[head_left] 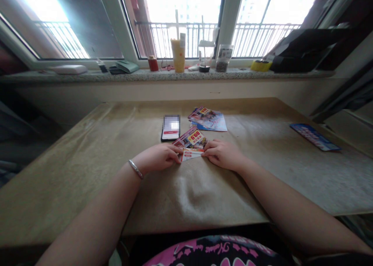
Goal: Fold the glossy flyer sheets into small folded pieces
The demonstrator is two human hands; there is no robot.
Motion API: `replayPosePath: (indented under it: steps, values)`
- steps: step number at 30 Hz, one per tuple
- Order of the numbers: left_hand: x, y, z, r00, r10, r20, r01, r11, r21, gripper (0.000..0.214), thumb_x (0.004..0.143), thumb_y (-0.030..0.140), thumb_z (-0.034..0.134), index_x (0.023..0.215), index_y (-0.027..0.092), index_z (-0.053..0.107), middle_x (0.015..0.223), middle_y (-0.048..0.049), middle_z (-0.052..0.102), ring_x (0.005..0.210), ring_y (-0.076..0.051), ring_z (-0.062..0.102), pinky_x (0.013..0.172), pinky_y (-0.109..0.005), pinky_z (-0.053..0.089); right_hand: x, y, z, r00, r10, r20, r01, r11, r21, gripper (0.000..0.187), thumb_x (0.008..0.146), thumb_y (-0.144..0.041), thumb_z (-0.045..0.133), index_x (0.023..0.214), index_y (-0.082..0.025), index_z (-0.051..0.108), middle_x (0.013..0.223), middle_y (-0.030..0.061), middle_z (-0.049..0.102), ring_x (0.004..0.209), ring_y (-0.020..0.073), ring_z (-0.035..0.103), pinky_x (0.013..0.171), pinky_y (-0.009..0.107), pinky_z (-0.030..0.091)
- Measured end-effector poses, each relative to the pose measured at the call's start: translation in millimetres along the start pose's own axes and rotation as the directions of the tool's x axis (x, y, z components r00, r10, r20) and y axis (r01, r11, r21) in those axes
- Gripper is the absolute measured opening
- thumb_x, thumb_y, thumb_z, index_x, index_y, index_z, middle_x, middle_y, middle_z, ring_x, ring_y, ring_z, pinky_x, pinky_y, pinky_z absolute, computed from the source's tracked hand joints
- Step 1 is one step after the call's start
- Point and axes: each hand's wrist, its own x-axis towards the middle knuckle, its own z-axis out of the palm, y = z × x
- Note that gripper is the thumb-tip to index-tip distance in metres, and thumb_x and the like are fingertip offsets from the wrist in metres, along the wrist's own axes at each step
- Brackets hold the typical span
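Observation:
A colourful printed flyer (192,143), partly folded, lies on the brown table (87,149) in front of me. My left hand (159,158) pinches its left edge with curled fingers; a silver bracelet sits on that wrist. My right hand (223,154) presses and pinches the flyer's right side, fingers closed on the paper. Both hands rest on the table surface.
A phone (171,128) lies just behind the flyer. A stack of similar flyers (208,119) sits further back, and a blue leaflet (314,137) lies at the right. The windowsill (163,74) holds a yellow cup, a red jar, and other small items.

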Motion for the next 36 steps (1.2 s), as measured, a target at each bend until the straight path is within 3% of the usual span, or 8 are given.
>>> replayPosePath:
  steps: [12,18,21,30,36]
  values:
    - [11,18,9.8,0.997,0.018,-0.070,-0.020,0.999,-0.041,0.036,0.076,0.002,0.047,0.103,0.018,0.064,0.125,-0.0054,0.059,0.120,-0.018,0.052,0.106,-0.034,0.041,-6,-7,-20,0.969,0.236,0.074,-0.224,0.965,-0.139,0.021,0.084,-0.020,0.050,0.086,-0.023,0.071,0.093,0.0039,0.068,0.077,0.0160,0.061,0.061,0.026,0.039]
    - [16,22,16.4,0.996,0.040,-0.083,-0.032,0.995,0.092,0.040,0.085,0.016,0.050,0.124,0.023,0.055,0.127,-0.0085,0.054,0.119,-0.022,0.049,0.103,-0.041,0.041,-3,-6,-6,0.999,0.031,0.014,-0.030,0.998,-0.057,0.024,0.085,-0.020,0.051,0.099,-0.023,0.070,0.099,0.0060,0.066,0.090,0.0187,0.058,0.076,0.029,0.043]
    - [19,25,19.5,0.994,0.054,-0.097,-0.039,0.988,0.152,0.039,0.087,0.018,0.048,0.125,0.025,0.056,0.126,-0.0087,0.053,0.118,-0.024,0.048,0.104,-0.044,0.040,2,-9,3,1.000,-0.031,-0.005,0.031,0.997,-0.069,0.027,0.085,-0.018,0.049,0.103,-0.023,0.069,0.098,0.0064,0.065,0.091,0.0195,0.056,0.080,0.031,0.043]
    - [21,28,21.1,0.995,0.016,-0.094,0.005,0.976,0.218,0.042,0.084,0.015,0.049,0.124,0.026,0.057,0.127,-0.0077,0.053,0.118,-0.024,0.048,0.103,-0.044,0.041,7,-11,4,0.997,-0.065,0.029,0.068,0.989,-0.129,0.025,0.084,-0.016,0.049,0.101,-0.021,0.067,0.094,0.0070,0.064,0.088,0.0195,0.054,0.076,0.030,0.042]
    - [19,24,17.4,0.997,0.015,-0.082,-0.004,0.991,0.133,0.038,0.084,0.011,0.048,0.117,0.025,0.062,0.127,-0.0071,0.054,0.120,-0.023,0.048,0.104,-0.042,0.041,5,-6,-2,0.998,-0.042,0.039,0.044,0.997,-0.065,0.026,0.082,-0.011,0.049,0.094,-0.021,0.069,0.093,0.0070,0.064,0.085,0.0185,0.057,0.076,0.029,0.043]
